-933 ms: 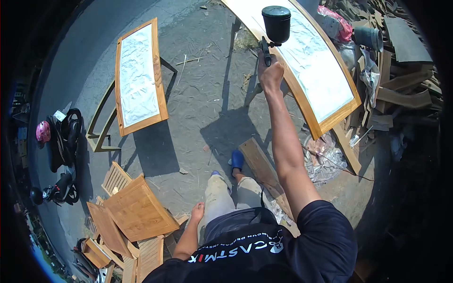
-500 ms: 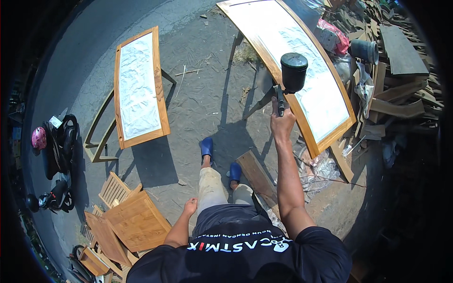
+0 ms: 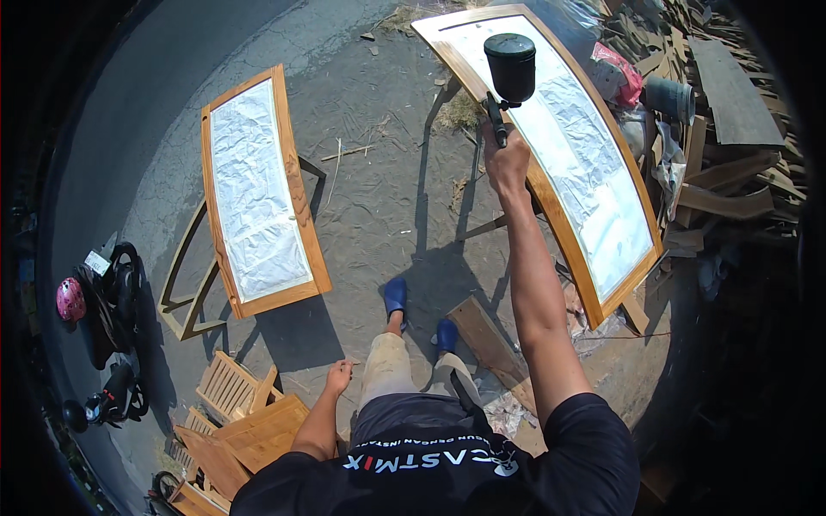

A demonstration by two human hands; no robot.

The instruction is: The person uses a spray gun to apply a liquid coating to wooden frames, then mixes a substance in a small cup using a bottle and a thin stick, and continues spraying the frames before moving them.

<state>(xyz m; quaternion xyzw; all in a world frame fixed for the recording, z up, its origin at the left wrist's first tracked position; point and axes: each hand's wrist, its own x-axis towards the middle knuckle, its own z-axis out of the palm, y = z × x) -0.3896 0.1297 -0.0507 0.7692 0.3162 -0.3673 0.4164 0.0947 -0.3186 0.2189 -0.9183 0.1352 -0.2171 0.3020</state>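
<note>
My right hand grips a spray gun with a black paint cup on top. The arm is stretched forward, with the gun over the left edge of a long wooden-framed panel. White crinkled sheeting covers the panel's middle, leaving the brown frame bare. My left hand hangs low beside my left leg, fingers loosely curled, with nothing visible in it. Further left, a second wooden-framed panel, also covered inside with a white sheet, lies on a wooden stand.
Wooden furniture parts are piled at the lower left. Beyond them stands a motorcycle with a pink helmet. Scrap boards, a bucket and plastic lie at the right. A plank rests near my blue shoes.
My right hand has carried the spray gun forward and slightly left along the panel's edge. The view has shifted, so both panels appear lower. My left hand still hangs at my side.
</note>
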